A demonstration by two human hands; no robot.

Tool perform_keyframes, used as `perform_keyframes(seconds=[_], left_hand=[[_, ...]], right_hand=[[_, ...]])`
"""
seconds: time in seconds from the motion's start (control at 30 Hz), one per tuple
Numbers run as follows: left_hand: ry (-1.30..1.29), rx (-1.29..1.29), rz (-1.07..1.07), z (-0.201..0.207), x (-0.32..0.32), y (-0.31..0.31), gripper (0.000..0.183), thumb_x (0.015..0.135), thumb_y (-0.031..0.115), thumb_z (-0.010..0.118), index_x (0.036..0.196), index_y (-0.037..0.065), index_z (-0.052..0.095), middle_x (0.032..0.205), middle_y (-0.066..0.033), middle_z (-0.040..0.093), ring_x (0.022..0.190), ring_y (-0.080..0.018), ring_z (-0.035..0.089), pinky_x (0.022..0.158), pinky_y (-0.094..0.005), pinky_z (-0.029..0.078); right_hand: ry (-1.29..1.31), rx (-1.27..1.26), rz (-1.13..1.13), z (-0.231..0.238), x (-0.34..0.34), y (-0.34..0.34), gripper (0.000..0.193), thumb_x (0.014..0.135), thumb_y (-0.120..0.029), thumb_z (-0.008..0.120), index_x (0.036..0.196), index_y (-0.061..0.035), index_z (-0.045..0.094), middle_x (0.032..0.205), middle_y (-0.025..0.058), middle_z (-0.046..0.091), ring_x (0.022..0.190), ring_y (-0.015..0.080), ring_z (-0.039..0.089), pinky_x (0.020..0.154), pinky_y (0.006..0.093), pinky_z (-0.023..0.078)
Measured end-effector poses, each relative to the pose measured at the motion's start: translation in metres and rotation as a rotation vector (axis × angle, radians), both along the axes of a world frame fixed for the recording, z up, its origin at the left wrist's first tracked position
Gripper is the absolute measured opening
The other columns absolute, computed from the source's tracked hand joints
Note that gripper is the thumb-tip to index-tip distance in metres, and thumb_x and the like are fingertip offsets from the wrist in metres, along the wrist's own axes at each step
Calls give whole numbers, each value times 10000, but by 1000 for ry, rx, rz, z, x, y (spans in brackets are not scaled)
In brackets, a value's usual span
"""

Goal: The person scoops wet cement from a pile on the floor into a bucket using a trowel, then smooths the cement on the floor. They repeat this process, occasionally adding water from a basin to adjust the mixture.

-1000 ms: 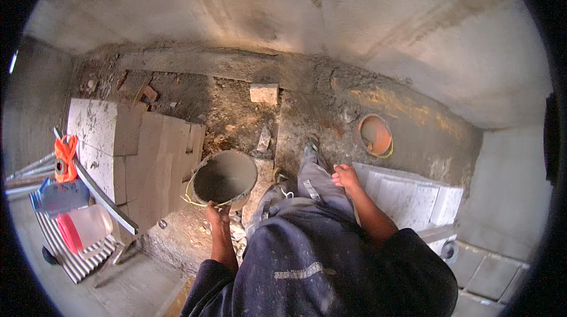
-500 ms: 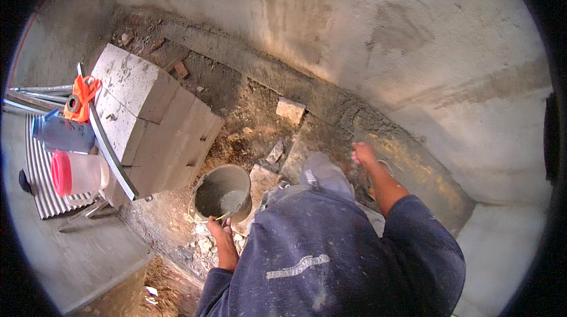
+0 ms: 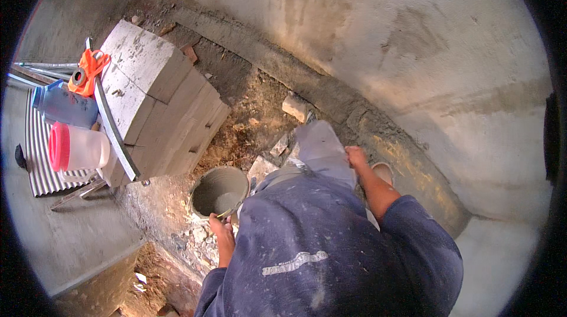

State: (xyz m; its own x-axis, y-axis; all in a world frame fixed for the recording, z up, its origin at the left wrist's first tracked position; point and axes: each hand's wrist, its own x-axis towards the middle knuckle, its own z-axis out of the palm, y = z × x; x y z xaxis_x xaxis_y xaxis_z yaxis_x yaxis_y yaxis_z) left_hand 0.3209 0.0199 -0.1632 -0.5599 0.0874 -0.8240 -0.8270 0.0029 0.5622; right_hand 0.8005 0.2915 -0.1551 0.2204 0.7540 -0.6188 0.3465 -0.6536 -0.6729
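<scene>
My left hand (image 3: 221, 229) grips the near rim of a grey bucket (image 3: 208, 194) with wet mortar inside, standing on rubble below the stacked blocks. My right hand (image 3: 356, 155) rests on my grey-trousered knee (image 3: 319, 145), fingers curled, holding nothing that I can see. My dark blue sweatshirt fills the lower middle of the view. A stone lump (image 3: 295, 106) lies in the dirt beyond my knee, near the foot of the wall.
Large pale concrete blocks (image 3: 155, 101) are stacked at left, a long metal level (image 3: 112, 128) leaning on them. A pink-capped white jug (image 3: 77, 148), a blue container (image 3: 65, 106) and an orange tool (image 3: 87, 72) sit by a corrugated sheet (image 3: 36, 160). A plastered wall (image 3: 413, 51) curves behind the trench.
The view has swung so the blocks sit further left and the wall fills the right. My left hand stays on the bucket rim; my right hand stays near my knee.
</scene>
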Motion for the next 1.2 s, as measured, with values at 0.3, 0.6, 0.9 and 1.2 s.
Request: perform_keyframes(seconds=[0.3,0.6,0.9,1.2], left_hand=[[-80,-11,-79,-20,5,46,267,701,148,514,950,89,435,948,-124,469,789,-309,519,652,-475,509],[-54,74,-325,26,5,92,229,781,272,466,900,79,498,915,-78,537,821,-274,526,706,-436,472],[65,-24,-593,34,1,170,310,789,270,469,940,1,447,1023,-169,469,879,-326,500,760,-488,489],[32,126,-726,49,43,243,308,820,203,433,1029,-22,458,1101,-178,458,993,-334,490,784,-484,467]], right_hand=[[79,-103,-162,62,41,-33,162,854,-248,513,802,-96,535,597,9,508,478,118,473,400,257,380],[108,-17,288,-54,74,-109,212,819,-278,462,780,-79,523,609,62,508,488,230,534,378,382,397],[-70,-39,172,-108,45,-180,269,779,-248,500,716,-1,588,691,175,560,619,303,562,561,426,449],[-126,-128,-298,-65,80,-113,281,844,-277,555,697,-38,543,560,22,500,480,126,487,427,287,383]])
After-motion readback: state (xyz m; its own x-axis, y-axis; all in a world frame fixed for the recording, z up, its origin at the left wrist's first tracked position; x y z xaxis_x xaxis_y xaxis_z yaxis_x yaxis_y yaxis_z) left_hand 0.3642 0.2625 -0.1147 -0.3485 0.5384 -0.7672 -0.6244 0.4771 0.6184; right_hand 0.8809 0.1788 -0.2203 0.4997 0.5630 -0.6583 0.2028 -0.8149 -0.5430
